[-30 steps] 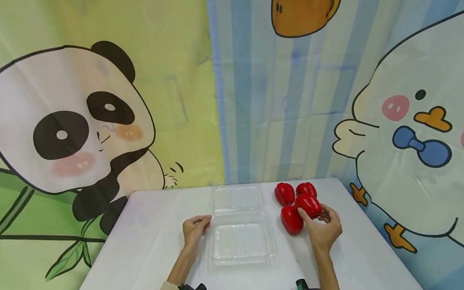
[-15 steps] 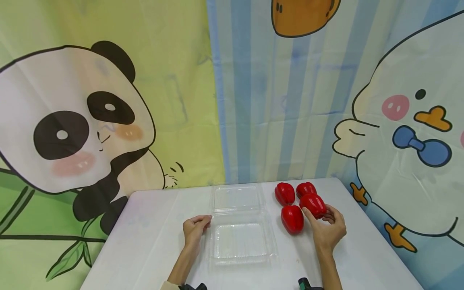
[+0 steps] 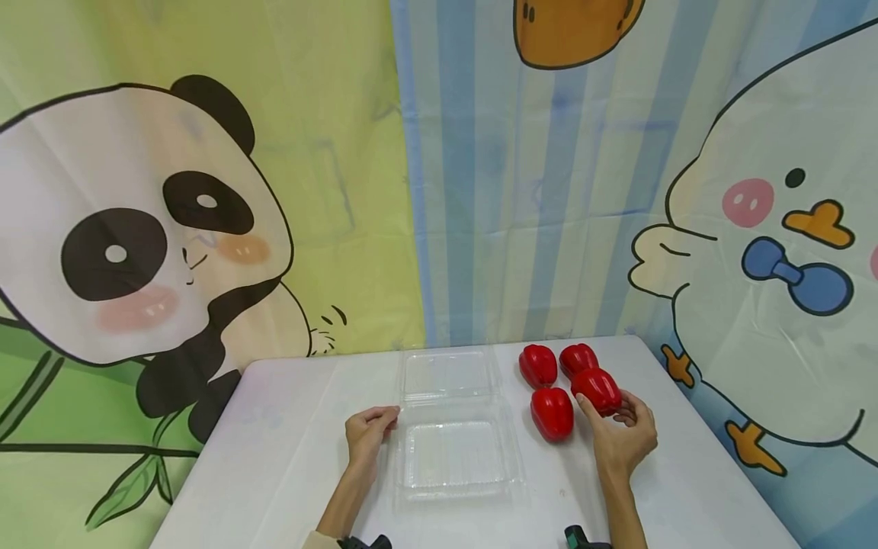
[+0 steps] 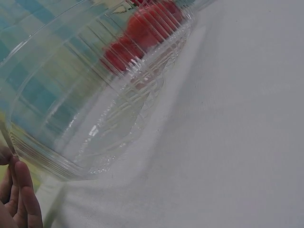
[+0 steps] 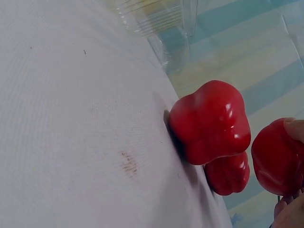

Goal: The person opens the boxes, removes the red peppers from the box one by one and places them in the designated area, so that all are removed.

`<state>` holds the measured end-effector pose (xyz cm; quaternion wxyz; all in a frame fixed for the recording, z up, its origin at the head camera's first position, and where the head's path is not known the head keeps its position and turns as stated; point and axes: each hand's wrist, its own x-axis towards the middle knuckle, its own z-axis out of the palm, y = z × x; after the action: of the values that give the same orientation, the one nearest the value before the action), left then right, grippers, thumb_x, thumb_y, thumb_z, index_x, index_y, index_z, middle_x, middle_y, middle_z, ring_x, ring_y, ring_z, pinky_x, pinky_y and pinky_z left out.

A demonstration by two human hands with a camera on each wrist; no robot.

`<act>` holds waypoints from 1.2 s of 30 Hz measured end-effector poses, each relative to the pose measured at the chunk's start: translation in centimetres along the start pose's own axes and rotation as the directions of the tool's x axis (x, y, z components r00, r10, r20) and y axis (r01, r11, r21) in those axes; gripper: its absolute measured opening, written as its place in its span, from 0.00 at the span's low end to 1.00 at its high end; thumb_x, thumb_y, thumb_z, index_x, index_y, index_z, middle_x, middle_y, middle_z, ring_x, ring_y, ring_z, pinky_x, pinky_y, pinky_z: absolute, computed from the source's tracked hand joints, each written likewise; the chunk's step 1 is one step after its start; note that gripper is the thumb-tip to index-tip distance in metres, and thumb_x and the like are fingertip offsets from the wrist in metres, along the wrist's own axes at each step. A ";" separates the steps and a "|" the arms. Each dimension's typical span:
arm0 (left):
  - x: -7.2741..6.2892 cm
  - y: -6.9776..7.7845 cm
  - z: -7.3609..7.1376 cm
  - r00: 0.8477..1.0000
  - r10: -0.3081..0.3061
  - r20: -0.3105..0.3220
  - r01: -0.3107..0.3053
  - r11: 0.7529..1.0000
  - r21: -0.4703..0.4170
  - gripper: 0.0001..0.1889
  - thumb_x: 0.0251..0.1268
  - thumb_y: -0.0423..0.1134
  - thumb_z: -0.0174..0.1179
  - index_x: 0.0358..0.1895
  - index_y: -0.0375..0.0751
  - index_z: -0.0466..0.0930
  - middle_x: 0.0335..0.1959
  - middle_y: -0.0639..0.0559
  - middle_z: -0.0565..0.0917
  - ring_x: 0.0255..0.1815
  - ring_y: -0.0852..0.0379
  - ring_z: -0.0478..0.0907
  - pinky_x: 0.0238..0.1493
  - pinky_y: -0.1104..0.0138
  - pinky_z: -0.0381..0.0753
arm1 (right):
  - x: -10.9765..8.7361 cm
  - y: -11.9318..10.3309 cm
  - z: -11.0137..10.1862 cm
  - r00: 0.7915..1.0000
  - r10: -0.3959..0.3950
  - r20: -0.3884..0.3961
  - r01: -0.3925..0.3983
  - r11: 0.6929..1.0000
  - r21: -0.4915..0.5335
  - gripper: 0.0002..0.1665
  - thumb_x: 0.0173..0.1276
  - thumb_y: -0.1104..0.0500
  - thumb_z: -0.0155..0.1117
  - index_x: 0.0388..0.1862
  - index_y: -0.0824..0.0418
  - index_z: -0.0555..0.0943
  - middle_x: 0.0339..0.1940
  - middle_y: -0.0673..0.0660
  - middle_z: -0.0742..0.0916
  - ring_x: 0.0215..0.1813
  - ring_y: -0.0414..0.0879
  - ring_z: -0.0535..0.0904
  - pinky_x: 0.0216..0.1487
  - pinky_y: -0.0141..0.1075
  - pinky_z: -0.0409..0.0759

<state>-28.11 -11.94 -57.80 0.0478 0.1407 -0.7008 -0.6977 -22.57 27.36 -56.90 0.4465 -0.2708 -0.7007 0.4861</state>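
Observation:
My right hand (image 3: 620, 446) grips a red bell pepper (image 3: 597, 391), thumb on its near left side and fingers round its right. In the right wrist view this pepper (image 5: 275, 159) is raised off the white table, and only part of the hand shows. Three other red bell peppers lie close by: one at the front (image 3: 552, 415), one at the back left (image 3: 538, 366), one at the back right (image 3: 578, 358). With thumb and fingers my left hand (image 3: 366, 438) pinches the left rim of a clear plastic clamshell box (image 3: 453, 457), whose lid (image 3: 449, 375) is folded back.
A white table (image 3: 288, 457) carries everything, its far edge against a printed cloth backdrop (image 3: 357, 191) with a panda and a chick. The box stands between the two hands, left of the peppers. A small reddish smudge (image 5: 128, 164) marks the tabletop.
My right hand has moved a little to the right with its pepper, opening a gap to the front pepper. The left hand and the box have stayed in place.

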 end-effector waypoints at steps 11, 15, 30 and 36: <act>-0.1 0.1 -0.2 1.000 -0.005 -0.005 0.005 1.000 -0.009 0.13 0.69 0.37 0.75 0.45 0.27 0.91 0.29 0.52 0.91 0.28 0.62 0.84 0.32 0.73 0.82 | -0.2 0.8 0.2 1.000 0.007 -0.007 -0.007 1.000 0.018 0.39 0.62 0.48 0.87 0.69 0.60 0.84 0.62 0.60 0.89 0.47 0.34 0.75 0.51 0.27 0.75; -0.2 0.0 -0.2 1.000 -0.008 -0.004 0.008 1.000 0.000 0.12 0.69 0.36 0.74 0.45 0.27 0.91 0.27 0.55 0.90 0.28 0.62 0.84 0.32 0.73 0.82 | -0.3 1.1 0.1 0.999 0.026 -0.018 -0.026 1.000 0.004 0.39 0.62 0.49 0.87 0.69 0.60 0.84 0.61 0.60 0.89 0.47 0.35 0.74 0.51 0.28 0.75; -0.1 -0.1 0.1 1.000 -0.002 -0.003 0.002 1.000 -0.010 0.12 0.69 0.36 0.75 0.44 0.27 0.92 0.29 0.50 0.92 0.28 0.62 0.84 0.31 0.73 0.81 | 0.2 1.9 -0.3 0.997 0.075 -0.027 -0.075 0.997 -0.027 0.41 0.63 0.46 0.86 0.71 0.61 0.82 0.62 0.65 0.88 0.48 0.34 0.72 0.51 0.22 0.71; 0.0 -0.3 0.0 1.000 -0.005 -0.002 0.005 1.000 -0.022 0.11 0.69 0.35 0.75 0.44 0.27 0.92 0.30 0.48 0.92 0.27 0.62 0.84 0.31 0.73 0.81 | 0.2 2.0 -0.4 0.994 0.108 -0.026 -0.109 0.993 -0.045 0.41 0.65 0.47 0.85 0.71 0.62 0.82 0.63 0.64 0.88 0.51 0.41 0.74 0.52 0.20 0.71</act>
<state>-28.09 -11.90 -58.06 0.0481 0.1426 -0.6927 -0.7053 -22.43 28.44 -58.67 0.4213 -0.3243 -0.6908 0.4900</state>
